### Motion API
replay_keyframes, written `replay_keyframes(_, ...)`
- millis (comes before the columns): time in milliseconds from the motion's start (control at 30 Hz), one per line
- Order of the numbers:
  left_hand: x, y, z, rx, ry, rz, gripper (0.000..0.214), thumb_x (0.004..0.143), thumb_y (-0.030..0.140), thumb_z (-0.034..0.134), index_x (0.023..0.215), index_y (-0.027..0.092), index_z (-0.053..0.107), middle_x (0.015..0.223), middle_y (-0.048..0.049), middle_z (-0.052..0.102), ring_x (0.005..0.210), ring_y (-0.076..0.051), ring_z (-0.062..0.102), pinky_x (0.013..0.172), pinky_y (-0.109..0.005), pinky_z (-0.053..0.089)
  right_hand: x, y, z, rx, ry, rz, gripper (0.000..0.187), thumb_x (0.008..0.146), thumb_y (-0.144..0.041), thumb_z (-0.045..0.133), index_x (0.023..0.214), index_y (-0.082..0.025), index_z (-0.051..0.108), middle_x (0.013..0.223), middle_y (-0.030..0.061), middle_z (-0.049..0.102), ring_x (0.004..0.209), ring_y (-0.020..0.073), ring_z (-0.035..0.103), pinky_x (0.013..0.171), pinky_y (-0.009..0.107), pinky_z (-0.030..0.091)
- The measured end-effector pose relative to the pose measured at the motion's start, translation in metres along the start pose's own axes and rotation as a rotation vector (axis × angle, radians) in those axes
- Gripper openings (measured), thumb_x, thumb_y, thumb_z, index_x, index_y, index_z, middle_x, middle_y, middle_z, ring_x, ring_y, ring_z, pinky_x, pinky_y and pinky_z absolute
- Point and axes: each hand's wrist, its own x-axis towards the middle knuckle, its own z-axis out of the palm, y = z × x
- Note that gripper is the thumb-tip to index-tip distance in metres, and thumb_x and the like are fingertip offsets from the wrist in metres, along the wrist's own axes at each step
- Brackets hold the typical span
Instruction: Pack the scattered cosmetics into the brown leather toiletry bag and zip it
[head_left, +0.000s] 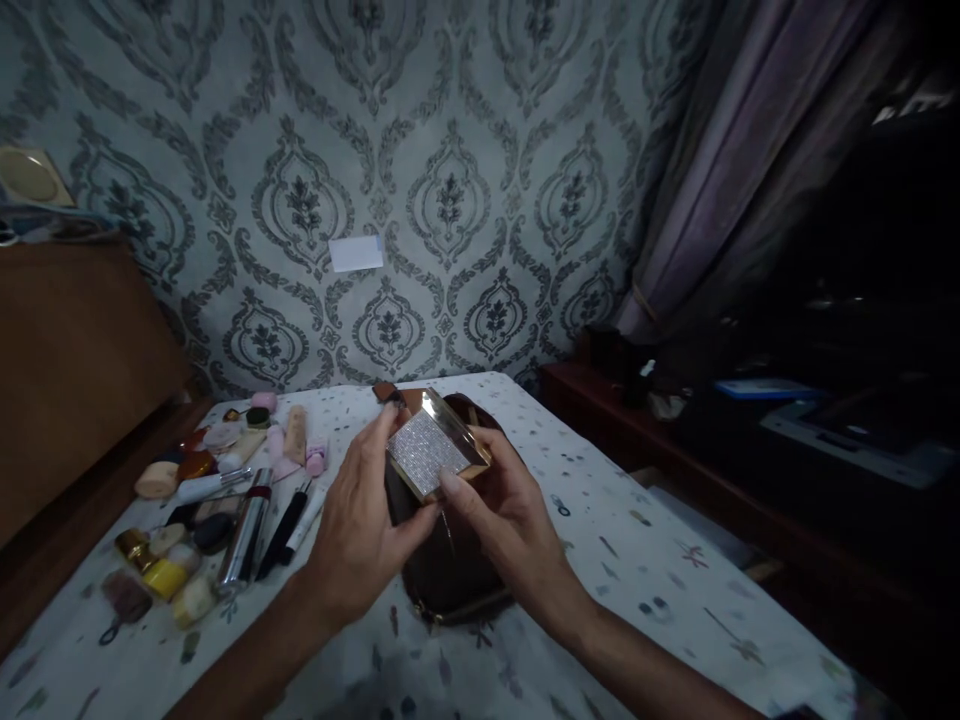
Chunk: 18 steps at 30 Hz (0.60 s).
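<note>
A small gold case with a glittering, rhinestone-covered face (426,452) is held tilted in front of me. My left hand (364,500) grips its left side, fingers along the back edge and thumb at the lower corner. On the opposite side, my right hand (510,500) holds it with the thumb on the glittering face. A thin chain (448,530) hangs below the case. Underneath both hands lies a dark brown zippered bag (454,580), partly hidden by them. An orange-brown piece (388,392) shows at its far end.
Several cosmetics cover the left of the patterned white cloth (622,570), including a silver tube (246,535), a black pen-like stick (283,530) and a yellow bottle (165,577). Brown wooden furniture (82,370) stands left; a dark reddish ledge (600,410) and purple curtain (705,190) stand right.
</note>
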Motion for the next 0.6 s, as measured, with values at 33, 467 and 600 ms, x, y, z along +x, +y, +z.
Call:
replay_keyframes(33,0.002,-0.003,0.002,-0.043,-0.005,-0.026,0.087,0.086,0.028,0.066,0.156,0.024,0.015,0.151,-0.0166,0.045,0.138,-0.031,0.048,0.11,-0.047,0.045,0.001,-0.001,-0.002,-0.018,-0.035,-0.03,0.032,0.09,-0.04,0.067,0.119,-0.029,0.058,0.106,0.0012,0.067,0.095,0.0181,0.065,0.087,0.03,0.053)
replay_keyframes(467,0.013,-0.019,0.018,-0.437,-0.157,-0.072,0.08,0.081,0.041,0.073,0.145,0.027,0.026,0.154,-0.0145,0.04,0.144,-0.032,0.039,0.117,-0.053,0.036,0.008,-0.004,-0.007,0.033,-0.107,0.224,0.08,0.064,-0.037,0.088,0.132,-0.025,0.048,0.122,0.0079,0.063,0.113,0.0242,0.063,0.098,0.04,0.05)
replay_keyframes(600,0.018,-0.027,0.014,-0.387,-0.302,-0.153,0.087,0.084,0.045,0.071,0.151,0.025,0.019,0.157,-0.0165,0.037,0.146,-0.032,0.037,0.118,-0.053,0.034,0.023,-0.002,-0.012,0.306,0.107,0.359,0.063,0.065,-0.037,0.084,0.119,-0.021,0.058,0.109,0.0052,0.069,0.099,0.0204,0.067,0.095,0.037,0.051)
